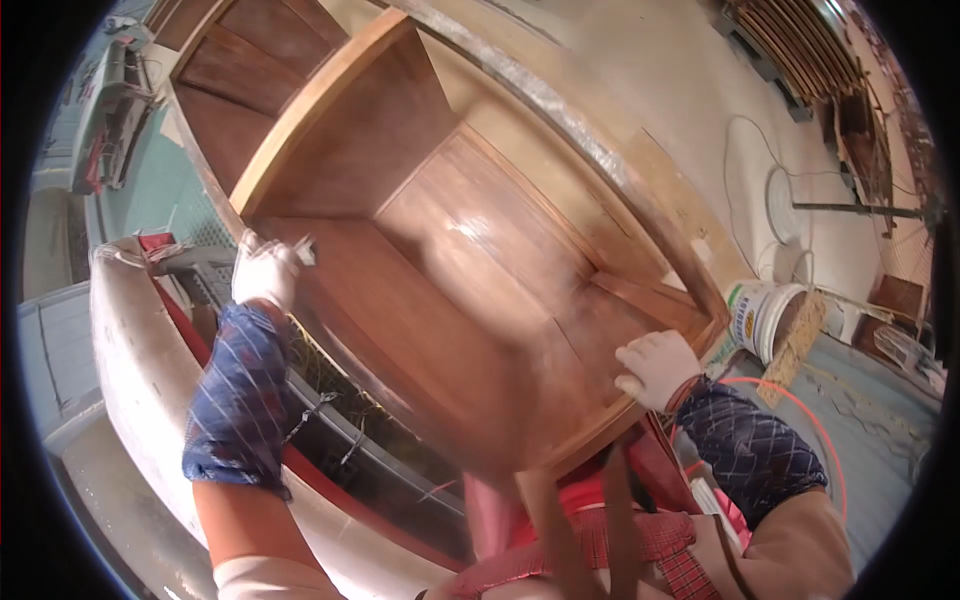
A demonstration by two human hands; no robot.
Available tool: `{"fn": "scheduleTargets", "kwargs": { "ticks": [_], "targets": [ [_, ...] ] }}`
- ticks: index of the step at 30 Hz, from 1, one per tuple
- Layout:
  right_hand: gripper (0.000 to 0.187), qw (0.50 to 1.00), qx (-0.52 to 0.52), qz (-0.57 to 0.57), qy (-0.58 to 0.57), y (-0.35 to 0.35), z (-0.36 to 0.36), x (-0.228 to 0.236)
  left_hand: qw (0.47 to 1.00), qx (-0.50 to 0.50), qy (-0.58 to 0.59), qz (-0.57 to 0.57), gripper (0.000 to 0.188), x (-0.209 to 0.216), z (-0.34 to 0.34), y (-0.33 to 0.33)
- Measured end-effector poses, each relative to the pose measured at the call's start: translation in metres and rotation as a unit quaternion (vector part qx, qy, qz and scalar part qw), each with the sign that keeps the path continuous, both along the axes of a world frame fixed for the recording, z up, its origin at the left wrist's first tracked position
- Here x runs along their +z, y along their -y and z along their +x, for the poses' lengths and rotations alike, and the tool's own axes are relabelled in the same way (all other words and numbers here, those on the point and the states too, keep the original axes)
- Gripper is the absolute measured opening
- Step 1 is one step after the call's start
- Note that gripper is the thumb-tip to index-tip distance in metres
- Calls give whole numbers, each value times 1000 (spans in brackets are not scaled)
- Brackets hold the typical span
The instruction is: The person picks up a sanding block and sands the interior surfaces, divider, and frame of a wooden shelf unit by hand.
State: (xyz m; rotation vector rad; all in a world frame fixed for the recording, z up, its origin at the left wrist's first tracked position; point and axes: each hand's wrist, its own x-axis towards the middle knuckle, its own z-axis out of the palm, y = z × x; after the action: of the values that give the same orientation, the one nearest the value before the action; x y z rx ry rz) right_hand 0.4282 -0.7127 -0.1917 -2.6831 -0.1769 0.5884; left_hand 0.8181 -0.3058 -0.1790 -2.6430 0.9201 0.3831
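Observation:
A brown wooden cabinet [375, 300] lies tilted in front of me, its open side toward me and a divider board [345, 110] across it. At its left edge, my left hand [265, 270] in a white glove is closed. A small pale scrap [304, 250] shows at its fingertips, too blurred to name. My right hand [660, 370], also gloved in white, is on the cabinet's near right edge with its fingers bent over the wood. Blue patterned sleeve covers are on both forearms.
Left of the cabinet is a long pale padded rail [135, 350] with a red stripe. A white bucket [765, 318] with a board [795, 350] against it is at the right, near an orange hose [815, 425]. Stacked wooden slats [795, 50] are at the far right.

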Motion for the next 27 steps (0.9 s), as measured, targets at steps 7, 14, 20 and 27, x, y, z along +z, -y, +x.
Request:
{"fn": "scheduleTargets", "kwargs": {
  "ticks": [7,14,20,27],
  "targets": [
    [37,998,-29,-49,-23,-6,-5,9,990,-71,3,-124,16,-8,-81,21],
    [43,992,-40,-84,-85,-11,-3,7,897,-226,-204,-321,16,-27,-238,0],
    [45,988,-44,-102,-106,-12,-1,14,992,-108,-28,52,18,-13,5,-16],
    [41,996,-24,-80,-31,-6,-4,4,992,-104,19,-67,24,-32,-10,-16]
  ]
}}
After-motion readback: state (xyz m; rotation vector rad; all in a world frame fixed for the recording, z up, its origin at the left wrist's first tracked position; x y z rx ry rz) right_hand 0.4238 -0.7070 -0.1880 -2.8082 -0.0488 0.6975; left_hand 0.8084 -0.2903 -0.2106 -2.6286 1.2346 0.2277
